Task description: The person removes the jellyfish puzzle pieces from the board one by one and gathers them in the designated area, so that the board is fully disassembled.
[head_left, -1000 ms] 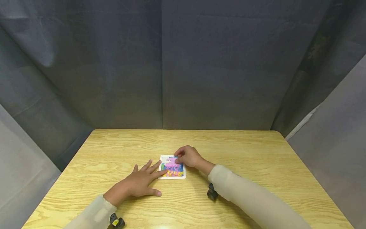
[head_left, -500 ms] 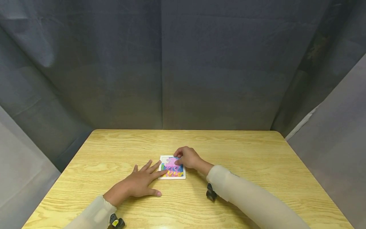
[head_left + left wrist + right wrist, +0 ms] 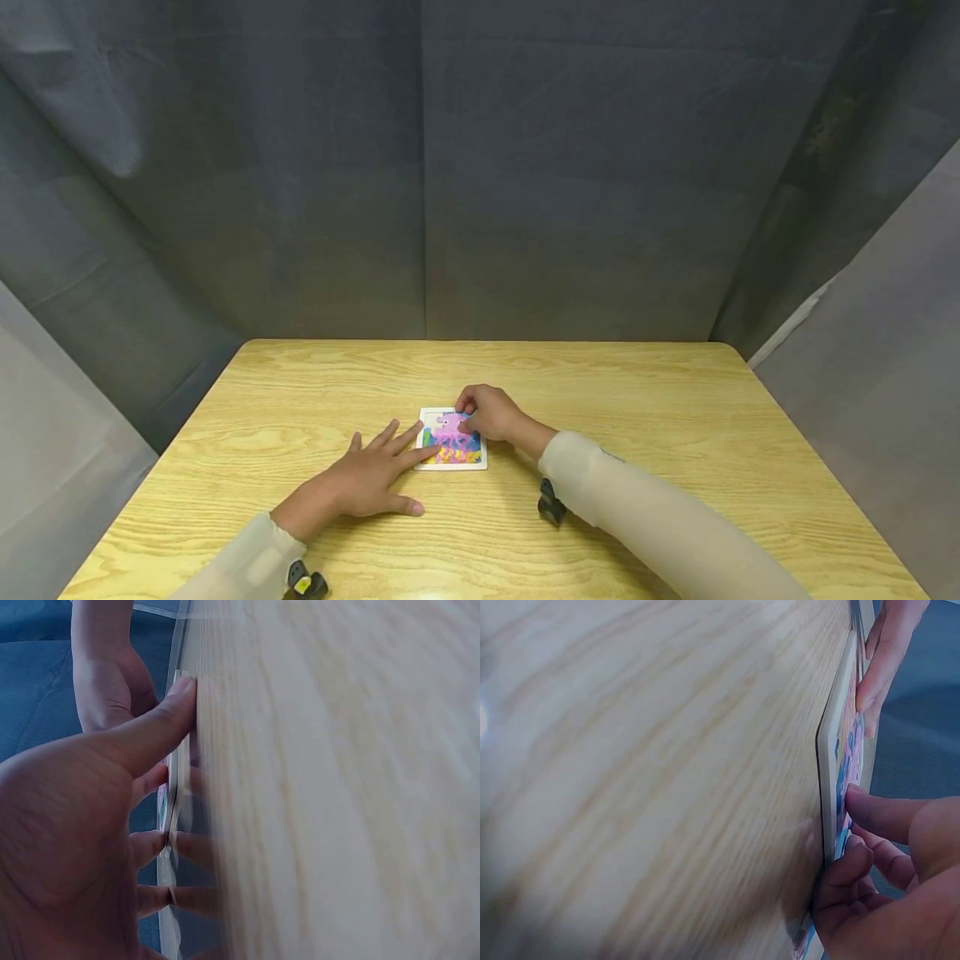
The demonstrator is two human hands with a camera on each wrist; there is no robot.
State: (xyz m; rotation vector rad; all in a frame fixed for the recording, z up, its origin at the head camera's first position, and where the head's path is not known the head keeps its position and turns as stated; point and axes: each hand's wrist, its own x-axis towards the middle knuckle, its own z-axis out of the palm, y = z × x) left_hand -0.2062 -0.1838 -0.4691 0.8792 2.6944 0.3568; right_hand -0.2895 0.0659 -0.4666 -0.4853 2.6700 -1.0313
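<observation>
A small square jigsaw puzzle (image 3: 474, 457) in a white frame lies on the table, showing a pink sea creature over blue and yellow. Its upper left corner shows bare pale backing. Fingers spread flat, my left hand (image 3: 367, 481) rests on the table at the left, its index fingertip on the picture. My right hand (image 3: 497, 414) bends over the upper right part, thumb and fingers curled at a pink puzzle piece (image 3: 452, 422). In the right wrist view, the thumb (image 3: 881, 814) presses the picture while a bent finger sits at the frame's side. The hand partly hides this piece.
The wood-grain table (image 3: 637, 392) extends around the puzzle on every side. Dark curtains (image 3: 570, 208) hang behind its far edge, with pale grey panels at left and right. Small black devices (image 3: 551, 502) are strapped under both sleeves.
My right hand has shifted very slightly left and toward me, still at the upper right of the puzzle. My left hand and the frame stay in place.
</observation>
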